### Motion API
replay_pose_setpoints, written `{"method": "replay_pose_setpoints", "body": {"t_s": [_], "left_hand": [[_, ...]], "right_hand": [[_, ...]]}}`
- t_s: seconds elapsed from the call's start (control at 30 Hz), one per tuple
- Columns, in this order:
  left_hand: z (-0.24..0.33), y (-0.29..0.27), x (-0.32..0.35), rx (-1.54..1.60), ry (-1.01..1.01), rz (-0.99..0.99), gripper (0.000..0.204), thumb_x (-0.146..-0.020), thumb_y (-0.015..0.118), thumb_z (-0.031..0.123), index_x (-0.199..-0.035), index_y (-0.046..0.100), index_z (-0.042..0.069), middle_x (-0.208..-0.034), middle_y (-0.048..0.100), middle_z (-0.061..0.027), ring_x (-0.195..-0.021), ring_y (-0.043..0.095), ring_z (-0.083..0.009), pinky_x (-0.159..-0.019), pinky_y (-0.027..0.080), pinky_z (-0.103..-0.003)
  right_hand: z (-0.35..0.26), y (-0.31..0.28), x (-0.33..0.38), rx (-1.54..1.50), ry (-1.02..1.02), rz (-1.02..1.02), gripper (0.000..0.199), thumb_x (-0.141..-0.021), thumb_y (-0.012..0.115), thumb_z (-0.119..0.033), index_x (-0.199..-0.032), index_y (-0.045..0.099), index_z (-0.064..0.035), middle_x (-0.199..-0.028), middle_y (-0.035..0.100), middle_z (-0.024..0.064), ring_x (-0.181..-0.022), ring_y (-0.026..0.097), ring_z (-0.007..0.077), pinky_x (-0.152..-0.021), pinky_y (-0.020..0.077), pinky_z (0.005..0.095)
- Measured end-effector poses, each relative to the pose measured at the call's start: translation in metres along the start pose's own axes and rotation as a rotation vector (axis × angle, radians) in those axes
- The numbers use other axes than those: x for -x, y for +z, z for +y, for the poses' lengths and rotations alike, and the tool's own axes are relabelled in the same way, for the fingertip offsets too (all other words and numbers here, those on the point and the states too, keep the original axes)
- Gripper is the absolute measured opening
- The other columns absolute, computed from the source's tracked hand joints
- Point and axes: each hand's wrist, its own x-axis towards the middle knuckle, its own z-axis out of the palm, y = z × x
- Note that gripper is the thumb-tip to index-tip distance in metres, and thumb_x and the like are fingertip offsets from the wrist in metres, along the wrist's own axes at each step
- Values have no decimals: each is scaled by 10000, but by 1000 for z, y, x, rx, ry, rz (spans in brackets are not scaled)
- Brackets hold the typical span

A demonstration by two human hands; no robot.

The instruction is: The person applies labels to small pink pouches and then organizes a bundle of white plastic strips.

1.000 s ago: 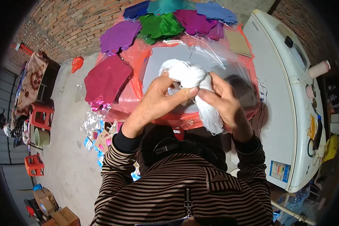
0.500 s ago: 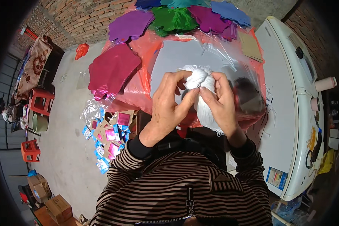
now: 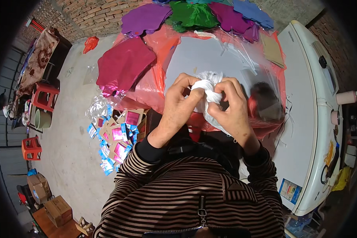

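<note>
A skein of white thread (image 3: 206,85) is bunched into a twisted knot in front of me, its loose strands hanging toward my lap. My left hand (image 3: 179,106) pinches the left side of the knot between thumb and fingers. On the other side, my right hand (image 3: 233,111) has its thumb and curled fingers closed on the same skein. Both hands are over the near part of a grey sheet (image 3: 186,55), which lies on a table covered with red plastic (image 3: 154,83).
Left on the table lies a stack of dark pink shiny sheets (image 3: 127,65); green sheets (image 3: 190,15) and purple sheets (image 3: 146,19) lie at the far edge. Small blue-and-pink packets (image 3: 117,135) fill a spot at left. A white appliance (image 3: 305,119) borders the right, with thread spools (image 3: 347,97).
My fingers have shifted on the skein, and the knot looks looser and more drawn apart. My right hand's fingers have curled in more. The whole view has moved slightly.
</note>
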Motion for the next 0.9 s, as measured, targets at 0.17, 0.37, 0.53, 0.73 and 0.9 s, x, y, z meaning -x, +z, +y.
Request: {"method": "replay_pose_setpoints", "body": {"t_s": [0.17,0.37,0.53,0.73,0.9], "left_hand": [[7,-11,-2,178,-192,-129,141,-837,605,80,-900,645,-39,-923,532,-35,-854,519,-130,-767,425,-268],[15,-22,-8,311,-312,-245,157,-843,586,116,-893,643,-22,-910,545,-25,-871,513,-129,-775,414,-263],[17,-9,-3,750,-582,-62,168,-875,565,139,-934,647,5,-872,565,-21,-859,523,-107,-767,415,-252],[23,-12,-6,476,-447,-178,169,-909,573,160,-935,655,15,-861,568,-18,-807,537,-83,-757,412,-227],[33,-7,-12,356,-476,-239,152,-918,573,154,-902,621,11,-871,550,6,-804,475,-79,-756,353,-228]], "right_hand": [[-2,9,-1,242,-225,137,316,-661,667,18,-951,546,-5,-981,550,113,-873,547,248,-761,468,366],[14,5,7,-81,-252,39,238,-687,630,-5,-911,551,3,-1031,548,117,-909,546,230,-785,464,346],[24,-3,9,-890,225,-59,216,-690,617,-14,-895,552,7,-985,561,117,-862,562,199,-737,471,311],[18,-3,1,-249,-86,10,187,-723,590,-80,-880,554,15,-946,590,86,-837,577,180,-810,456,291],[17,-7,-11,134,-273,149,127,-774,616,-11,-892,570,-18,-935,586,60,-817,577,159,-706,475,284]]}}
